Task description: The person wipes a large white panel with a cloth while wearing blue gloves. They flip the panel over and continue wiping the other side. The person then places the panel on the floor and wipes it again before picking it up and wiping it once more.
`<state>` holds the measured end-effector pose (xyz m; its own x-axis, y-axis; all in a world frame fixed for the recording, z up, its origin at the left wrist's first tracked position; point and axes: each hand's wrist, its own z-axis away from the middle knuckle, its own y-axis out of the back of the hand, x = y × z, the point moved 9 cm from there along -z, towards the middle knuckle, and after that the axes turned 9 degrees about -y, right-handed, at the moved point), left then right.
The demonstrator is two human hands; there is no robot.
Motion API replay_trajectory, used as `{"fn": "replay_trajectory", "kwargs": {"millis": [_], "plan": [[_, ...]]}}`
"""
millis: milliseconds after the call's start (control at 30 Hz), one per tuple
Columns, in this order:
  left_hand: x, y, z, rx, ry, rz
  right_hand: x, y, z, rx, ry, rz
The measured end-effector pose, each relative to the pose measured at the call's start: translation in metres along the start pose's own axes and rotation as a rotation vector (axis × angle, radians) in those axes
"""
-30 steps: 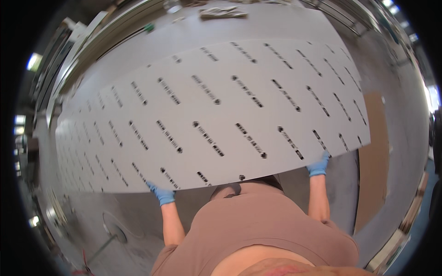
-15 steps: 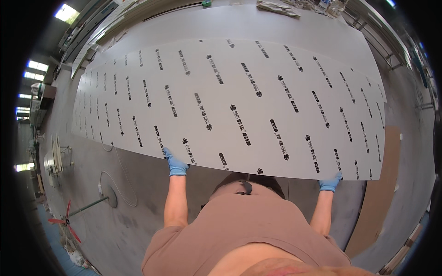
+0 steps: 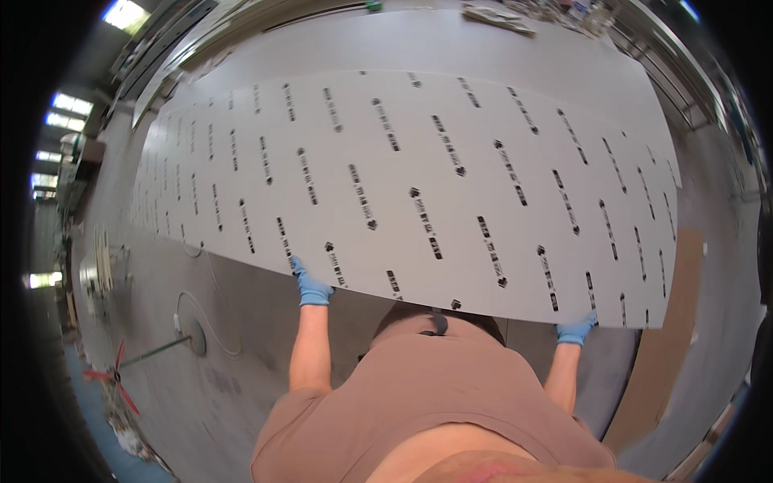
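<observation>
A large pale grey panel (image 3: 451, 209), covered with rows of slanted black printing, spans most of the view in front of me. My left hand (image 3: 312, 283), in a blue glove, grips its near edge left of my body, the thumb on top and the other fingers hidden beneath. At the near right part of the same edge my right hand (image 3: 576, 330), gloved in blue too, is closed on the panel. Beyond the panel shows a smooth grey surface (image 3: 403, 40), partly under the panel's far edge.
A long brown board (image 3: 672, 322) lies at the right. To the left stand a fan with red blades (image 3: 117, 377) on a green pole (image 3: 157, 355) and a trailing white cable (image 3: 229, 318). Stacked papers (image 3: 498, 19) and loose items sit at the far edge.
The panel's near right corner and my right hand sit slightly lower in view. The whole scene has tilted and shifted a little to the right. Both hands keep their grip.
</observation>
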<state>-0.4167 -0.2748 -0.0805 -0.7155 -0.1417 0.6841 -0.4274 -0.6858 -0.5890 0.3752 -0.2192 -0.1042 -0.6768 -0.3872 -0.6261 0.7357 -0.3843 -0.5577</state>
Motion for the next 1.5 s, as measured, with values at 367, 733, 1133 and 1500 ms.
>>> {"fn": "replay_trajectory", "kwargs": {"millis": [367, 733, 1133, 1500], "plan": [[0.005, -0.024, 0.011, -0.129, 0.103, 0.221, 0.022, -0.005, 0.031, 0.355, -0.105, -0.307], [0.0, 0.007, 0.012, -0.032, 0.185, 0.25, 0.223, -0.227, 0.07, -0.03, -0.299, -0.296], [0.211, 0.174, -0.129, 0.336, -0.116, -0.031, 0.23, -0.219, 0.062, 0.251, -0.292, -0.28], [0.201, 0.2, -0.148, 0.249, -0.201, 0.058, 0.223, -0.222, 0.062, 0.259, -0.298, -0.242]]}}
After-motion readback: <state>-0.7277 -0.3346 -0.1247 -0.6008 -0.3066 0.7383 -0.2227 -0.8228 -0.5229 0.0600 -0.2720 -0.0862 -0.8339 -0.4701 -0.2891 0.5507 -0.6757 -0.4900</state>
